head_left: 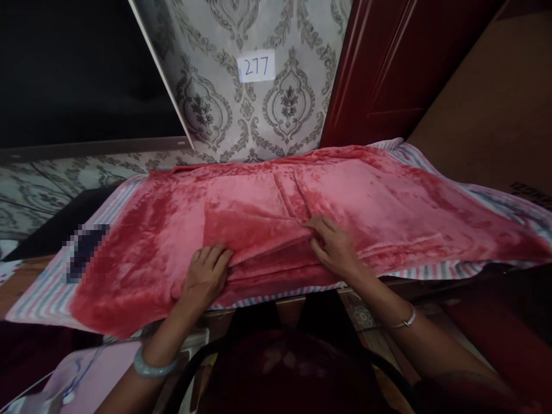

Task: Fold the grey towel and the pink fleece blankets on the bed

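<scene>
One red cloth (pixel 259 201), soft and plush, lies spread in front of us over a striped cloth (pixel 45 299), which shows at both ends and along the near edge. Creases and layered folds run across its middle. With our right hand (pixel 334 244) we pinch a raised fold near the center between thumb and fingers. Our left hand (pixel 207 269) rests on the red cloth near its front edge, fingers bent; we cannot tell whether they grip the fabric or only press on it. We wear a pale bangle (pixel 154 365) on the left wrist and a thin bracelet (pixel 405 319) on the right. Beyond the red cloth stands a patterned wall (pixel 288 103) bearing a white paper (pixel 256 65) marked 277, between a dark screen (pixel 81 75) on the left and a dark red door (pixel 379 63) on the right.
</scene>
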Motion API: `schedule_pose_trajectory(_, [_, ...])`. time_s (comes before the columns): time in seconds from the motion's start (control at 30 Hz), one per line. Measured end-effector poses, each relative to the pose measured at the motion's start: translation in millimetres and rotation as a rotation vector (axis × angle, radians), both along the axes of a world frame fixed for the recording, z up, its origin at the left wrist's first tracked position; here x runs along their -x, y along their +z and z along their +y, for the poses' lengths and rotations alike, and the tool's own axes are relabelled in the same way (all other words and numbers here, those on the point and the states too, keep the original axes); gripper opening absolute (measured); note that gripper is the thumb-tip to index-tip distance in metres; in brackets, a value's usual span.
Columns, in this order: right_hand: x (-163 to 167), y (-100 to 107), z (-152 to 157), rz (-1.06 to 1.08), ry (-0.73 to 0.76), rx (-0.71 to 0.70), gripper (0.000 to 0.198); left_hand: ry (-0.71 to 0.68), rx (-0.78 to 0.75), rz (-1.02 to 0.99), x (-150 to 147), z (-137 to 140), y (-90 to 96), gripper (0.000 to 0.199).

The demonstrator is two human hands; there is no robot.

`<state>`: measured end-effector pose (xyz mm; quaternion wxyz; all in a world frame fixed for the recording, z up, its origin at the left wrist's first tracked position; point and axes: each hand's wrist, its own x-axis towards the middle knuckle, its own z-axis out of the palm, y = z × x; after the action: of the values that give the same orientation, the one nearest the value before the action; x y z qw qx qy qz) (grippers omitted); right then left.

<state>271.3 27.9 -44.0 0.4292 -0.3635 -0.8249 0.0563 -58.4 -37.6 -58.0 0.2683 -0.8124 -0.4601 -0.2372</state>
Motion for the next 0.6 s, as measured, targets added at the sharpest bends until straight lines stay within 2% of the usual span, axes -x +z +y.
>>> schedule_pose_trajectory(0.13, [-1, -18, -7, -0.049, 0.006, -0.005, 0.043, -0.070, 0.007, -0.035, 16, -7, 5.6, 0.034])
schedule_pose_trajectory(0.23, [0, -32, -13, -0.093, -0.004, -0.019, 0.042, -0.068, 0.124, -0.029, 22, -12, 5.6, 0.035])
schedule_pose_trajectory(0.37, [3, -43, -17, -0.156, 0.013, -0.037, 0.043, -0.046, 0.252, 0.027, 19, -15, -4.1, 0.034])
schedule_pose_trajectory(0.47, [5, -46, -17, -0.155, -0.009, -0.070, 0.045, -0.045, 0.213, 0.018, 17, -16, -6.6, 0.035])
schedule_pose_trajectory(0.6, [10, -48, -17, -0.126, -0.037, -0.130, 0.046, -0.101, 0.136, -0.018, 15, -19, 5.1, 0.026])
